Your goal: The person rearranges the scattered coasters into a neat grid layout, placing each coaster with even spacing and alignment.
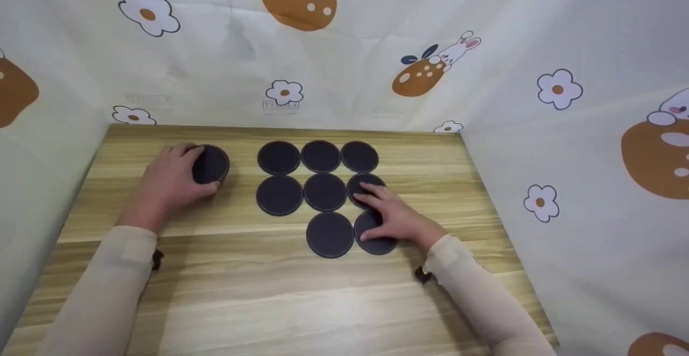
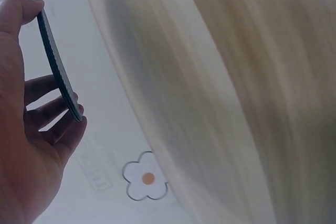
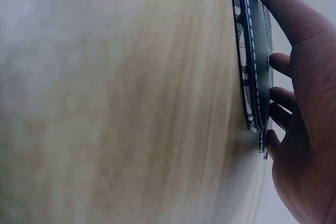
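A round black coaster [image 1: 212, 165] is held by my left hand [image 1: 171, 177] at the left of the table, gripped at its rim between thumb and fingers. In the left wrist view the coaster [image 2: 56, 61] shows edge-on, clear of the tabletop. My right hand [image 1: 397, 217] rests spread over two coasters at the right of the group. Its fingertips touch the right coaster of the middle row [image 1: 361, 181], and its thumb lies on the lower right coaster [image 1: 378, 244]. White stitching and a patterned edge show on a coaster [image 3: 255, 51] in the right wrist view.
Several more black coasters lie flat in close rows, among them the back left one [image 1: 279, 157], the middle left one [image 1: 279, 195] and the front one [image 1: 330, 234]. The wood-grain table [image 1: 258, 302] is enclosed by white patterned sheets [image 1: 355, 103] behind and at both sides.
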`<state>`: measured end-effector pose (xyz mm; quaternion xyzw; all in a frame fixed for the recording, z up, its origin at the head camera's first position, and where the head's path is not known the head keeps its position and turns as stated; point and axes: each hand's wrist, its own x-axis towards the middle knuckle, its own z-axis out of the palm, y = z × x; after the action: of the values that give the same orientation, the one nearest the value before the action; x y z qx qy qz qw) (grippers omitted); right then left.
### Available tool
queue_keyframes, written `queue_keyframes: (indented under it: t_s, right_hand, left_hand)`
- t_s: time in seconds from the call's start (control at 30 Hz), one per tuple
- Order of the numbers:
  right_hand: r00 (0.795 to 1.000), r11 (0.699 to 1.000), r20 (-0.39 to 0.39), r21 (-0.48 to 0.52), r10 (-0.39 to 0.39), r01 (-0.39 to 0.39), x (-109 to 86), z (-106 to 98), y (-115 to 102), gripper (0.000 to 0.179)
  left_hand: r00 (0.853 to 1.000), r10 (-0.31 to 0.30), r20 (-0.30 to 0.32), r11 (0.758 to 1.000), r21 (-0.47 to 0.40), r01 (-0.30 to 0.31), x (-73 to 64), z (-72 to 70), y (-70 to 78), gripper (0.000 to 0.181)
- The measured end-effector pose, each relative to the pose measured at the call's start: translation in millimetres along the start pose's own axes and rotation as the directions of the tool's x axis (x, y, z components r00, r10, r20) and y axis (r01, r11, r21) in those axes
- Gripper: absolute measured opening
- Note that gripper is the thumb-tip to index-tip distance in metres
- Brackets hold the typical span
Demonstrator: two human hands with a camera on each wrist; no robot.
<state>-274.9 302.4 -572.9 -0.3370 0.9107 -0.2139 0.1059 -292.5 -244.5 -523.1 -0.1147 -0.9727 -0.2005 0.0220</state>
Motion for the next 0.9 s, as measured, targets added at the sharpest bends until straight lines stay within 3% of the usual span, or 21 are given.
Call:
queue_keyframes:
  t_s: [0.33, 0.57, 0.77, 0.9]
  right_hand:
    - [1.0, 1.0, 0.0, 0.02, -0.014, 0.014, 0.7, -1, -1, 0.105]
    - [0.997, 0.997, -0.051, 0.034, -0.062, 0.064, 1.7, 5, 8, 0.107]
    - [0.999, 0.999, -0.026, 0.036, -0.027, 0.028, 0.3, 0, -1, 0.105]
    - [0.998, 0.998, -0.032, 0.04, -0.049, 0.05, 2.6, 6, 10, 0.107]
  left_hand:
    - [0.993, 0.114, -0.034, 0.994, -0.004, -0.114, -11.0, 2.4, 25.2, 0.095]
    - [0.987, 0.161, 0.004, 0.987, 0.0, -0.161, -18.9, 8.9, 41.8, 0.095]
    - [0.978, 0.209, 0.022, 0.978, 0.002, -0.209, -24.0, 15.8, 54.4, 0.098]
    - [0.972, 0.233, 0.037, 0.972, 0.006, -0.234, -27.9, 21.7, 64.9, 0.099]
